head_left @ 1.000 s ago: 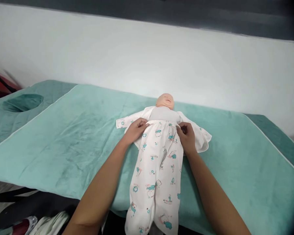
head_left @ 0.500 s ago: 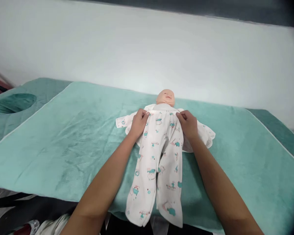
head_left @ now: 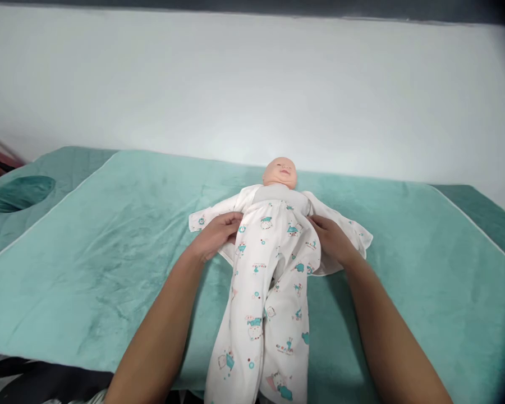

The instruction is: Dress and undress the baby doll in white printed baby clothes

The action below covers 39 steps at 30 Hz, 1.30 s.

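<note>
A baby doll (head_left: 280, 171) lies on its back on a green bed cover, its head toward the wall. White printed baby pants (head_left: 256, 280) cover its lower body, the waistband across its belly and the legs reaching toward me. A white long-sleeved baby shirt (head_left: 343, 221) lies spread open, its sleeves out to both sides. My left hand (head_left: 221, 233) is at the left side of the waist, its fingers curled against the cloth. At the right side, my right hand (head_left: 330, 238) has its fingertips tucked behind the pants' edge. What the fingertips of both hands grip is partly hidden.
The green cover (head_left: 122, 252) spreads over a massage bed with a face hole (head_left: 19, 193) at its left end. Behind stands a white wall (head_left: 252, 90). A dark chair-like object (head_left: 46, 379) is at the lower left, below the bed's front edge.
Both hands have left the waistband's top corners and moved lower to the sides of the pants. The waistband sits lower on the belly, and the camera view has shifted slightly.
</note>
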{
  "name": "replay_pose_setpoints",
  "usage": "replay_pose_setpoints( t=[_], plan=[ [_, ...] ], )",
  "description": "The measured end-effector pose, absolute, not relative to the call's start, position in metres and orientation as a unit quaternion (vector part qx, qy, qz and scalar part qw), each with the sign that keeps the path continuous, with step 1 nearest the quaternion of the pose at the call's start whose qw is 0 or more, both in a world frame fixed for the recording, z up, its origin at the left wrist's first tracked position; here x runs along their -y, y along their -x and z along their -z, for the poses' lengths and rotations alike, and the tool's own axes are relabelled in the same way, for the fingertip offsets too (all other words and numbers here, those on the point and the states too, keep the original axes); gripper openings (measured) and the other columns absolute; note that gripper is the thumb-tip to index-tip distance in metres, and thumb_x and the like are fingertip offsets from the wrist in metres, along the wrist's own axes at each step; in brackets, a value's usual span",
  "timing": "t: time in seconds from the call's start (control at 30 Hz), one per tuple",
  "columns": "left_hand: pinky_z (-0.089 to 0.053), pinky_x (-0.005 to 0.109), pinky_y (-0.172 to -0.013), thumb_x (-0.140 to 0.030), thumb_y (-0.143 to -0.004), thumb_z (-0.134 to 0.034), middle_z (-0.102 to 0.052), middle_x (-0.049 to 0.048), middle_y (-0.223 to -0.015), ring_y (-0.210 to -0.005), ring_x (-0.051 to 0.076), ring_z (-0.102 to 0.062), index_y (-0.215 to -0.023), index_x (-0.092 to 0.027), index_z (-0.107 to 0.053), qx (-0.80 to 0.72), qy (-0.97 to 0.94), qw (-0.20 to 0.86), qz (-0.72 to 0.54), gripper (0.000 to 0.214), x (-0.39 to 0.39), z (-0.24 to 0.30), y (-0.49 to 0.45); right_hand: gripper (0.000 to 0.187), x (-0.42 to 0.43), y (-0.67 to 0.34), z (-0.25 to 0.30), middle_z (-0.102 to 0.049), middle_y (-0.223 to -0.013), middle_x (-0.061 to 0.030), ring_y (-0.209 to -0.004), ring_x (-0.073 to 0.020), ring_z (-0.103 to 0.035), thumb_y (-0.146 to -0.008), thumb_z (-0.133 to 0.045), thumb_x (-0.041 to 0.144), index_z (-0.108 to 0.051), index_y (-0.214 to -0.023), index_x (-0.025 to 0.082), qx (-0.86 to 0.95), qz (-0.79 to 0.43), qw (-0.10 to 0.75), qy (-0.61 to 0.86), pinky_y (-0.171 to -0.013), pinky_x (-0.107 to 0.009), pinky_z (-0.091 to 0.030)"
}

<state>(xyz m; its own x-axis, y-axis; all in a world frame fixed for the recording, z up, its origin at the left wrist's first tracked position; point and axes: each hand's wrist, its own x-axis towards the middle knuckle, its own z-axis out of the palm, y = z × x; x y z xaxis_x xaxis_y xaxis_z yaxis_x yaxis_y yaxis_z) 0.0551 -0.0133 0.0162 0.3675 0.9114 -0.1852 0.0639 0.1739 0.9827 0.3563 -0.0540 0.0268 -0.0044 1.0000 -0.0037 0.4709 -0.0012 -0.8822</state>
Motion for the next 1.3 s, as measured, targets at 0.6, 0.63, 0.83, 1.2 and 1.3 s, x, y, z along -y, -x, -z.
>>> replay_pose_setpoints(
  t=[0.6, 0.63, 0.83, 1.2, 1.3],
  plan=[
    [-0.051, 0.026, -0.073, -0.009, -0.064, -0.072, -0.072, 0.0017, -0.086, -0.08, 0.017, -0.064, -0.108, -0.018, -0.071, -0.353, -0.577, 0.665, -0.315, 0.044, 0.022, -0.023, -0.053, 0.03, 0.059, -0.365, -0.028, -0.074, -0.113, -0.0047, -0.109, -0.0301, -0.067, -0.076, -0.076, 0.035, -0.076, -0.104, 0.025, 0.58, -0.61, 0.325, 0.432, -0.095, -0.044, -0.054],
    [-0.051, 0.025, -0.07, -0.009, -0.065, -0.07, -0.071, 0.0011, -0.082, -0.076, 0.016, -0.063, -0.106, -0.018, -0.071, -0.358, -0.564, 0.668, -0.328, 0.043, 0.022, -0.022, -0.054, 0.032, 0.059, -0.363, -0.026, -0.073, -0.116, -0.0046, -0.111, -0.0303, -0.066, -0.076, -0.076, 0.037, -0.076, -0.106, 0.026, 0.566, -0.61, 0.342, 0.436, -0.096, -0.045, -0.054],
    [-0.039, 0.02, -0.051, -0.011, -0.067, -0.068, -0.068, -0.0005, -0.083, -0.064, 0.012, -0.056, -0.115, -0.021, -0.066, -0.392, -0.517, 0.664, -0.371, 0.05, 0.023, -0.02, -0.056, 0.024, 0.056, -0.355, -0.01, -0.076, -0.108, -0.0024, -0.108, -0.0302, -0.067, -0.075, -0.078, 0.042, -0.077, -0.095, 0.029, 0.529, -0.575, 0.412, 0.47, -0.096, -0.045, -0.054],
    [-0.046, 0.025, -0.069, -0.021, -0.072, -0.073, -0.062, -0.0024, -0.08, -0.075, 0.015, -0.056, -0.106, -0.022, -0.065, -0.393, -0.551, 0.605, -0.419, 0.035, 0.026, -0.018, -0.066, 0.032, 0.059, -0.336, -0.021, -0.076, -0.098, -0.0058, -0.095, -0.0295, -0.067, -0.069, -0.082, 0.043, -0.077, -0.094, 0.024, 0.516, -0.546, 0.456, 0.477, -0.089, -0.045, -0.054],
    [-0.044, 0.024, -0.066, -0.026, -0.077, -0.069, -0.063, -0.003, -0.079, -0.07, 0.013, -0.056, -0.107, -0.024, -0.064, -0.382, -0.521, 0.636, -0.422, 0.031, 0.027, -0.019, -0.065, 0.032, 0.06, -0.331, -0.028, -0.076, -0.092, -0.0074, -0.096, -0.0325, -0.065, -0.065, -0.084, 0.045, -0.076, -0.087, 0.023, 0.493, -0.519, 0.479, 0.508, -0.084, -0.044, -0.055]
  ],
)
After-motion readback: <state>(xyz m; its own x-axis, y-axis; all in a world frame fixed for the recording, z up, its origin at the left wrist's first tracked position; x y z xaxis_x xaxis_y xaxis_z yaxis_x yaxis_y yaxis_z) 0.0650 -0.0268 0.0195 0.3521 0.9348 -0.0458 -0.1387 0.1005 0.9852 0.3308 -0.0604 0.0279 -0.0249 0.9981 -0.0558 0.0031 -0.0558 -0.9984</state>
